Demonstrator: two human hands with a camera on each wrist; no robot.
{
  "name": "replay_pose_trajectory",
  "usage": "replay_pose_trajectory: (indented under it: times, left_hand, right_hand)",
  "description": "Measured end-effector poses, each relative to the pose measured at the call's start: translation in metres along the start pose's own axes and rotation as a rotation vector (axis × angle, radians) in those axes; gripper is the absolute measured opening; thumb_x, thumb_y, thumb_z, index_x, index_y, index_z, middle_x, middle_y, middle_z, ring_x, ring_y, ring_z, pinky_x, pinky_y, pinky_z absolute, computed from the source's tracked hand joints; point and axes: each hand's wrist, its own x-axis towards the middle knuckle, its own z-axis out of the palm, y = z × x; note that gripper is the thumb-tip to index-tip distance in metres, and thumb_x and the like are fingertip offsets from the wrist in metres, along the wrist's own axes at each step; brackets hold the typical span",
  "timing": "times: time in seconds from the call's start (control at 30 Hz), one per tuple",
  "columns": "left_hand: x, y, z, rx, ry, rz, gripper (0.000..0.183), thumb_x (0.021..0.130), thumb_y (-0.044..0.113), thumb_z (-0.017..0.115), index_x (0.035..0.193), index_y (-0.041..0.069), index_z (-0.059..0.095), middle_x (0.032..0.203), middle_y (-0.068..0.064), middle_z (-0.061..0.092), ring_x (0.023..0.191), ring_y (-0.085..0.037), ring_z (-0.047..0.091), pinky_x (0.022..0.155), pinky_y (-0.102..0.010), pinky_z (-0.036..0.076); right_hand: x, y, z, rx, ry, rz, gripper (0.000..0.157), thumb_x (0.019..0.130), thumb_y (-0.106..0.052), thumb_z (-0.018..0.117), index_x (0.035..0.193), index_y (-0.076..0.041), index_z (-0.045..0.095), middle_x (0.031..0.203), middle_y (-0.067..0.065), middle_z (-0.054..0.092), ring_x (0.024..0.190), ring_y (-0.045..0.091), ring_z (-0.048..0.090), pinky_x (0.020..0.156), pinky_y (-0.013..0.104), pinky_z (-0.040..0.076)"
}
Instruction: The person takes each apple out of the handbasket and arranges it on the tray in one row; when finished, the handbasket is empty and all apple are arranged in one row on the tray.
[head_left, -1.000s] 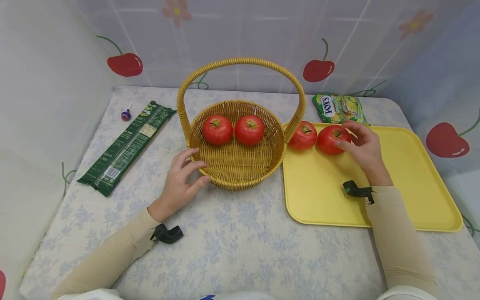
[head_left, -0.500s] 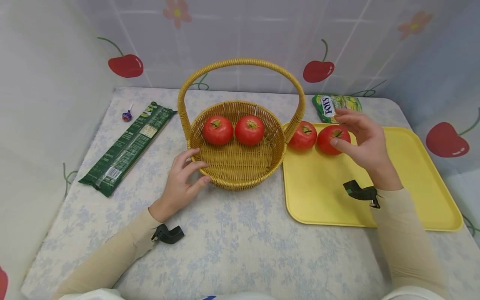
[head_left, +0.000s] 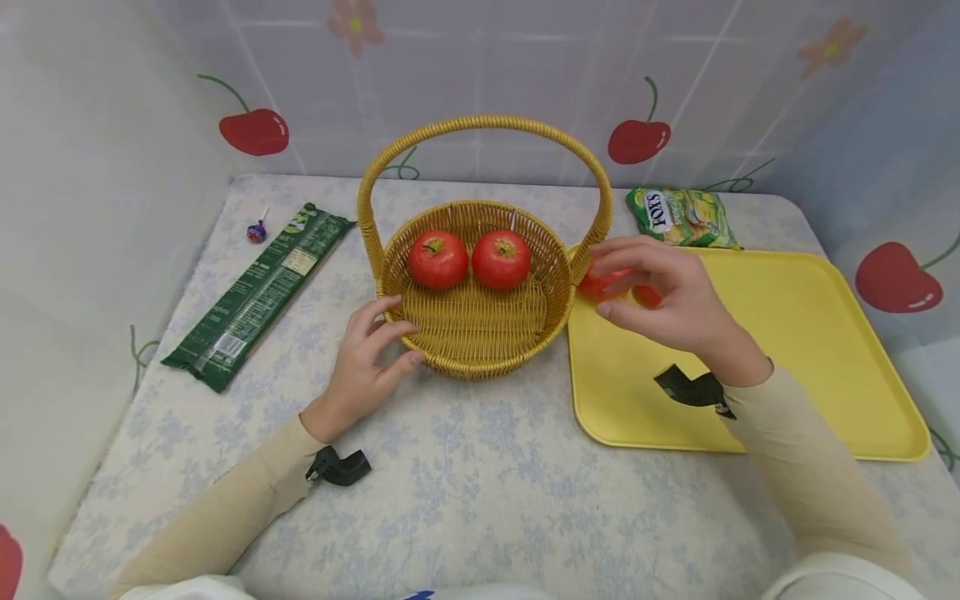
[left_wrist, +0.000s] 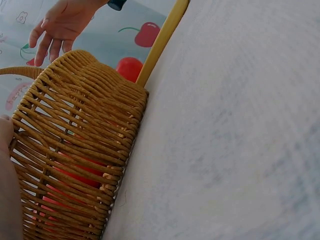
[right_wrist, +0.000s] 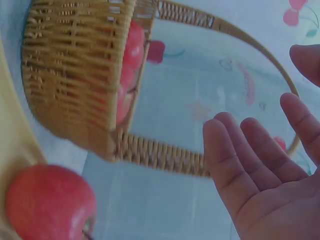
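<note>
Two red apples (head_left: 438, 259) sit side by side in the back of a yellow wicker basket (head_left: 480, 367). My left hand (head_left: 363, 367) holds the basket's rim at the near left, fingers over the edge and thumb on the outer side. To the right, my right hand (head_left: 671, 304) hangs above the left end of a yellow tray (head_left: 787, 358), holding nothing, its fingers spread. Beneath it, two more apples (head_left: 600, 286) lie on the tray, partly hidden by the hand. The right wrist view shows an apple (right_wrist: 50, 202) below the hand and beside the basket.
A long green packet (head_left: 262, 296) lies left of the basket, with a small lollipop (head_left: 257, 231) beyond it. Behind the tray is a green candy bag (head_left: 681, 218). The basket's tall handle (head_left: 486, 122) arches over its opening. A wall covering printed with cherries stands behind.
My right hand has come away from the right-hand apple on the tray, lifted, and moved left towards the basket. That apple stays on the tray. My left hand remains at the rim.
</note>
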Motion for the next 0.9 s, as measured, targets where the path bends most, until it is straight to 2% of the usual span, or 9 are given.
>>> replay_pose_trajectory:
  times: [0.1,0.23,0.3,0.4,0.53,0.7,0.9]
  left_hand:
    - [0.0,0.0,0.0,-0.001,0.002,-0.002,0.062,0.1,0.061,0.052,0.106,0.003,0.073,0.136,-0.032,0.055,0.128,-0.045,0.049,0.093,-0.055,0.051]
    - [-0.001,-0.001,0.0,-0.007,0.008,-0.001,0.061,0.1,0.06,0.053,0.105,0.003,0.073,0.136,-0.032,0.054,0.128,-0.046,0.049,0.094,-0.056,0.052]
    - [-0.001,-0.001,0.0,-0.008,0.008,0.002,0.061,0.1,0.06,0.053,0.105,0.003,0.073,0.136,-0.032,0.054,0.129,-0.045,0.049,0.094,-0.056,0.052]
    - [-0.001,-0.002,0.0,-0.006,0.006,0.004,0.061,0.1,0.06,0.053,0.106,0.003,0.073,0.136,-0.031,0.054,0.129,-0.045,0.049,0.094,-0.054,0.052]
    - [0.0,-0.001,0.001,0.006,0.008,0.007,0.062,0.1,0.061,0.052,0.106,0.003,0.074,0.137,-0.029,0.055,0.129,-0.044,0.05,0.094,-0.052,0.052]
    - [0.001,0.0,0.001,0.01,0.015,0.011,0.063,0.1,0.061,0.051,0.105,0.003,0.073,0.135,-0.032,0.055,0.127,-0.045,0.05,0.093,-0.052,0.052]
    - [0.001,0.0,0.001,0.0,0.015,0.008,0.063,0.1,0.061,0.052,0.105,0.002,0.073,0.135,-0.033,0.055,0.127,-0.046,0.05,0.094,-0.054,0.052]
  right_hand:
    - [0.008,0.002,0.012,-0.079,-0.053,0.002,0.042,0.072,0.019,0.077,0.111,0.005,0.071,0.126,0.002,0.069,0.112,0.003,0.066,0.085,0.018,0.058]
    - [0.019,0.005,0.028,-0.195,-0.117,0.078,0.039,0.079,0.004,0.082,0.116,-0.003,0.071,0.13,0.013,0.067,0.119,0.005,0.06,0.088,0.018,0.056]
    - [0.024,0.007,0.036,-0.234,-0.144,0.122,0.04,0.082,-0.003,0.082,0.12,-0.004,0.07,0.134,0.014,0.065,0.122,0.012,0.059,0.091,0.024,0.057]
    - [0.031,0.01,0.045,-0.267,-0.169,0.165,0.043,0.085,-0.011,0.082,0.125,-0.004,0.067,0.14,0.016,0.06,0.127,0.022,0.058,0.093,0.04,0.058]
    - [0.038,0.015,0.055,-0.312,-0.187,0.209,0.05,0.087,-0.019,0.08,0.132,-0.006,0.063,0.148,0.016,0.054,0.138,0.03,0.05,0.1,0.054,0.052]
    - [0.048,0.022,0.064,-0.344,-0.229,0.294,0.061,0.088,-0.023,0.077,0.142,-0.007,0.055,0.156,0.018,0.044,0.145,0.033,0.041,0.111,0.058,0.044]
    - [0.061,0.03,0.076,-0.361,-0.295,0.474,0.081,0.088,-0.03,0.076,0.156,-0.011,0.037,0.166,0.018,0.024,0.152,0.037,0.029,0.119,0.059,0.035]
